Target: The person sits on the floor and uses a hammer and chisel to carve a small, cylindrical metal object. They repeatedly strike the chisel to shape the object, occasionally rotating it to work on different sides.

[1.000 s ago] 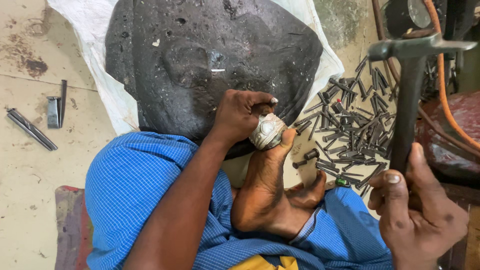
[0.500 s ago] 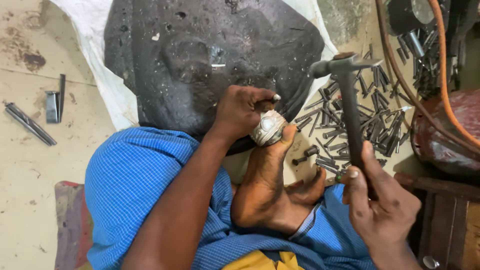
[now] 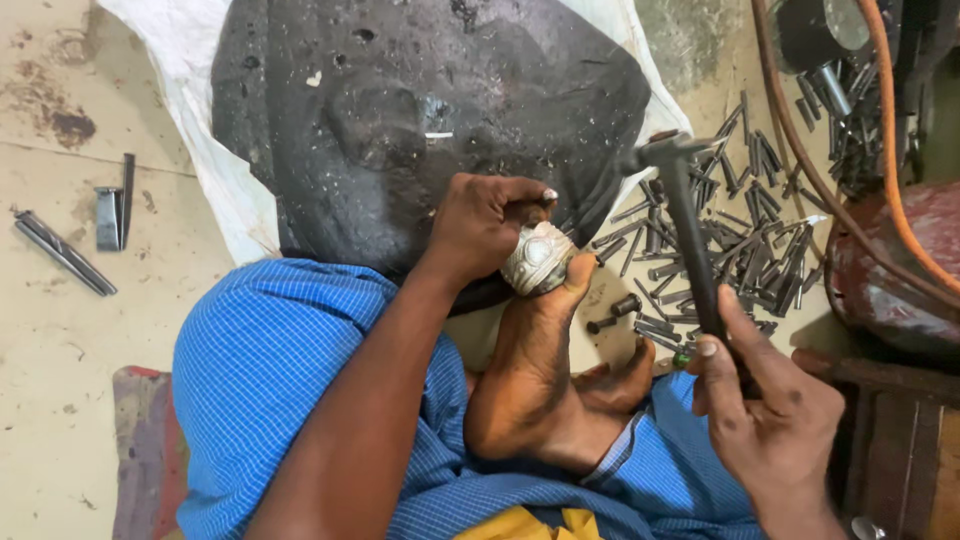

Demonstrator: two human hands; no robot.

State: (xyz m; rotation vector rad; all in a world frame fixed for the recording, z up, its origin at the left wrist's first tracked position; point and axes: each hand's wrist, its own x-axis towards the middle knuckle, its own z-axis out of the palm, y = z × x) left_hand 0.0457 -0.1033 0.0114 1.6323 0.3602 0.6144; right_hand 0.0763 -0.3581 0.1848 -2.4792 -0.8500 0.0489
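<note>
My left hand grips a small embossed silver band and presses it against the edge of a large black block. A bare foot braces the band from below with its toes. My right hand holds a dark hammer by the handle, its head raised just right of the band, over the scattered punches. A small tool may be pinched in the left fingers above the band, but it is mostly hidden.
Several dark metal punches lie scattered on the floor to the right. A white sheet lies under the block. Loose metal tools rest at far left. A reddish vessel and an orange hose stand at right.
The hammer has swung left and down toward the band, from far right to just beside it. The left hand and the foot have kept the band in place.
</note>
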